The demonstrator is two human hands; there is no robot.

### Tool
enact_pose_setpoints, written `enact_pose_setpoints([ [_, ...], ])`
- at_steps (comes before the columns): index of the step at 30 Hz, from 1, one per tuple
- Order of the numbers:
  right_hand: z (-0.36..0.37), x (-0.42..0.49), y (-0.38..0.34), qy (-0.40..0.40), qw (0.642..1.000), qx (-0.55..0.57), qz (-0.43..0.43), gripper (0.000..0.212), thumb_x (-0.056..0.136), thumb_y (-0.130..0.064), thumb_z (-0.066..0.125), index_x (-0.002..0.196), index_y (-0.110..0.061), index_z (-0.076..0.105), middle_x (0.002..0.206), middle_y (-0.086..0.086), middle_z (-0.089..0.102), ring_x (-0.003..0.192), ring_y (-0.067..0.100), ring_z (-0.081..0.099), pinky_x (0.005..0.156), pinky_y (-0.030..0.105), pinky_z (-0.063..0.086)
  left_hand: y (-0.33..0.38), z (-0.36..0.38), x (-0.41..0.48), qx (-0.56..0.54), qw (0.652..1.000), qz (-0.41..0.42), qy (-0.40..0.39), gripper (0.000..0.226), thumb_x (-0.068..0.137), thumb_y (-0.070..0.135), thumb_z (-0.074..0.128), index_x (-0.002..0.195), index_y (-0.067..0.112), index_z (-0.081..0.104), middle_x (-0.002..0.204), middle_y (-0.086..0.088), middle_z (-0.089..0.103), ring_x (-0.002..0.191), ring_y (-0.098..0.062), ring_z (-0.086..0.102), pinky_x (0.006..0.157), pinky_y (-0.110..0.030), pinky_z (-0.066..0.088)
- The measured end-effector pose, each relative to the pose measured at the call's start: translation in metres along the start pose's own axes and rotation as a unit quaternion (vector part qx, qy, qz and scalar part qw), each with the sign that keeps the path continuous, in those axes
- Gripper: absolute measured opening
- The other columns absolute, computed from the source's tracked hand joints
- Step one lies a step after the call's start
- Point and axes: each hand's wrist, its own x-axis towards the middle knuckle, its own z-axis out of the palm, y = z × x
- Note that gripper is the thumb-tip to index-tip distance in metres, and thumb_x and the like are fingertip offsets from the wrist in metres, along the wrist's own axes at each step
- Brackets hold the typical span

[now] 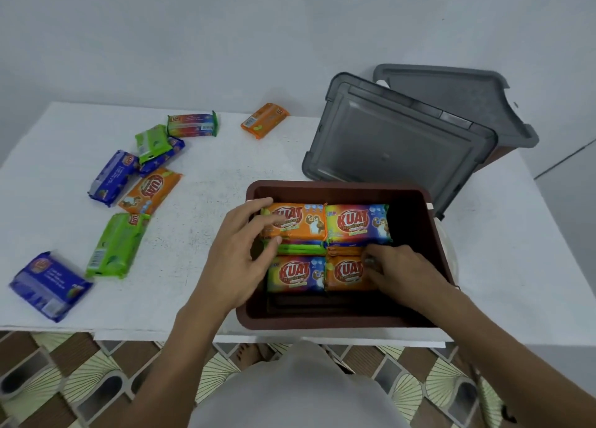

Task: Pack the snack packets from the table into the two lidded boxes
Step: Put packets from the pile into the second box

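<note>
Orange packet (301, 223) gripped by left hand (238, 253); right hand (403, 266) touches another packet (345, 274).

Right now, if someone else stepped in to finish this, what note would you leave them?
Left hand pinches the far orange packet in the open brown box. Right hand has fingertips on the near orange packet; grip unclear.
Done: four packets show on top, more beneath.
Grey lid leans on the second box, lidded, far right.
Left: eight loose packets on the table, then the lid.
</note>
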Motion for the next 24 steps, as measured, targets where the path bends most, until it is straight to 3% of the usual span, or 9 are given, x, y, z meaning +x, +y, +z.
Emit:
enact_pose_setpoints([
  [4,-0.030,-0.002,-0.032,0.080,0.995,0.047,-0.029,0.028,0.095,-0.046,0.054,0.120,-0.034,0.057,0.114,-0.004,0.068,0.092,0.011,0.066,0.077,0.034,0.059,0.002,-0.004,-0.004,-0.044,0.999,0.002,0.021,0.028,0.096,0.031,0.056,0.122,0.023,0.064,0.144,0.008,0.045,0.135,-0.005,0.036,0.103,-0.019,0.038],
  [6,-0.048,0.001,-0.058,0.139,0.985,0.085,-0.063,0.026,0.094,-0.045,0.055,0.117,-0.034,0.060,0.103,-0.007,0.071,0.078,0.005,0.066,0.069,0.030,0.058,-0.002,-0.010,-0.007,-0.057,0.997,-0.004,0.047,0.027,0.096,0.031,0.055,0.119,0.022,0.066,0.140,0.007,0.048,0.132,-0.007,0.041,0.102,-0.014,0.037],
  [8,-0.060,0.010,-0.087,0.178,0.971,0.118,-0.105,0.024,0.094,-0.041,0.057,0.114,-0.031,0.062,0.095,-0.010,0.070,0.076,0.003,0.065,0.071,0.031,0.058,-0.015,-0.021,-0.013,-0.048,0.996,-0.023,0.070,0.024,0.096,0.028,0.056,0.117,0.023,0.066,0.137,0.007,0.051,0.130,-0.006,0.043,0.103,-0.011,0.033],
  [12,-0.065,0.041,-0.149,0.187,0.950,0.162,-0.192,0.020,0.095,-0.033,0.058,0.114,-0.026,0.062,0.084,-0.012,0.068,0.068,0.001,0.063,0.069,0.030,0.058,-0.064,-0.053,-0.029,0.022,0.988,-0.101,0.112,0.023,0.094,0.023,0.061,0.116,0.021,0.066,0.131,0.003,0.056,0.125,-0.013,0.049,0.102,-0.028,0.039],
  [15,-0.053,0.080,-0.201,0.152,0.944,0.115,-0.269,0.026,0.097,-0.028,0.053,0.122,-0.024,0.058,0.104,0.001,0.069,0.087,0.017,0.066,0.081,0.034,0.054,-0.106,-0.080,-0.040,0.108,0.968,-0.199,0.109,0.032,0.091,0.024,0.065,0.122,0.017,0.063,0.131,-0.006,0.056,0.121,-0.025,0.051,0.099,-0.040,0.043],
  [19,-0.028,0.145,-0.270,0.075,0.936,-0.024,-0.344,0.042,0.098,-0.020,0.049,0.140,-0.023,0.048,0.133,0.005,0.056,0.117,0.024,0.054,0.095,0.035,0.044,-0.148,-0.104,-0.046,0.179,0.934,-0.301,0.077,0.058,0.086,0.042,0.068,0.134,0.014,0.051,0.133,-0.011,0.055,0.114,-0.030,0.053,0.088,-0.044,0.050],
  [24,0.003,0.205,-0.329,-0.001,0.889,-0.205,-0.411,0.054,0.091,-0.009,0.057,0.141,-0.024,0.044,0.149,0.002,0.043,0.125,0.029,0.051,0.096,0.044,0.048,-0.176,-0.105,-0.040,0.188,0.922,-0.336,0.041,0.088,0.077,0.066,0.065,0.146,0.020,0.035,0.140,-0.008,0.050,0.122,-0.028,0.050,0.092,-0.042,0.045],
])
